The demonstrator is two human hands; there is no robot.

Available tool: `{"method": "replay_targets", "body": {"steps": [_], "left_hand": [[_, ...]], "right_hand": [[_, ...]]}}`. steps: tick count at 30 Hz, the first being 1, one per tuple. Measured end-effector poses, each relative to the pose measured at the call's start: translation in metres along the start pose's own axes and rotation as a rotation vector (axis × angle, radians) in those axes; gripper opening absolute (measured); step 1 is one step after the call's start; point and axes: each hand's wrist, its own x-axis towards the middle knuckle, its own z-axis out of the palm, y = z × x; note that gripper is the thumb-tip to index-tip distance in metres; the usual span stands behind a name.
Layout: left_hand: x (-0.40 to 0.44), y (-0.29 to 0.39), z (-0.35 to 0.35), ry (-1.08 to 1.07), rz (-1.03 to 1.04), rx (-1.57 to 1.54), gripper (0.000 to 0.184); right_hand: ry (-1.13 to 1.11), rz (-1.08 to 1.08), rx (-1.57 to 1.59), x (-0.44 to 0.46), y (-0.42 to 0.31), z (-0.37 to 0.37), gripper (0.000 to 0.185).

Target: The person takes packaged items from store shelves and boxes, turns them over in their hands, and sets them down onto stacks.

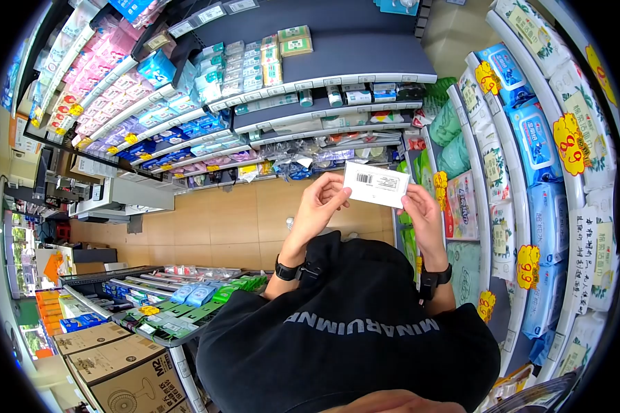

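Note:
A flat white packet with a barcode and small printed text [377,184] is held up in front of me, its printed face turned towards the camera. My left hand [322,201] pinches its left edge, thumb on the printed side. At the lower right corner, my right hand [420,208] grips it between thumb and fingers. Whether the packet is a box or a soft pack, I cannot tell. Both wrists carry black bands, and the sleeves end above them.
Ahead, shelves hold small tissue packs [251,65] and pink packages [114,51]. On the right, shelves carry blue wipes packs [536,141] and yellow price tags [570,143]. A low display rack [186,313] and cardboard boxes [127,365] stand at left. Tiled floor [220,220] lies below.

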Motion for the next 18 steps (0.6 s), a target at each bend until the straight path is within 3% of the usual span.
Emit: {"method": "replay_targets", "body": {"steps": [18], "left_hand": [[-0.005, -0.0082, -0.0061, 0.008, -0.019, 0.083, 0.014]], "right_hand": [[0.088, -0.006, -0.035, -0.0034, 0.0071, -0.0009, 0.026]]}}
